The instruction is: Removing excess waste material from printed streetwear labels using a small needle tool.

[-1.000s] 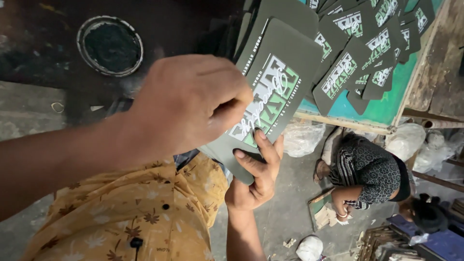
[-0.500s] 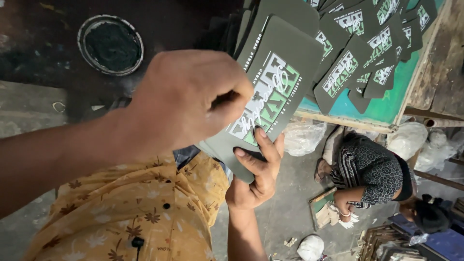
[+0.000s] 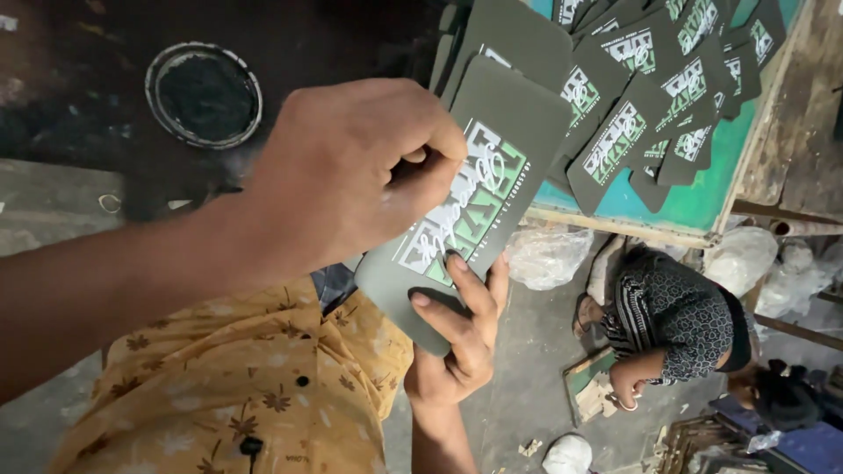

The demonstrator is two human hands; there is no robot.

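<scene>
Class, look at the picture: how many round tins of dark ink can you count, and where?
1. The round tin sits at the upper left on the dark bench, beyond the left hand, which holds the printed grey card. Others may be hidden behind the arm or outside the picture.

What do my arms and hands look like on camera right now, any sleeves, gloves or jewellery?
Both forearms are bare, with no sleeve reaching them in view. The left hand and the right hand have no gloves, and no rings, watch or bracelet show. Fingernails are short and unpainted. The shirt is yellow-orange with small brown flower prints and dark buttons.
</scene>
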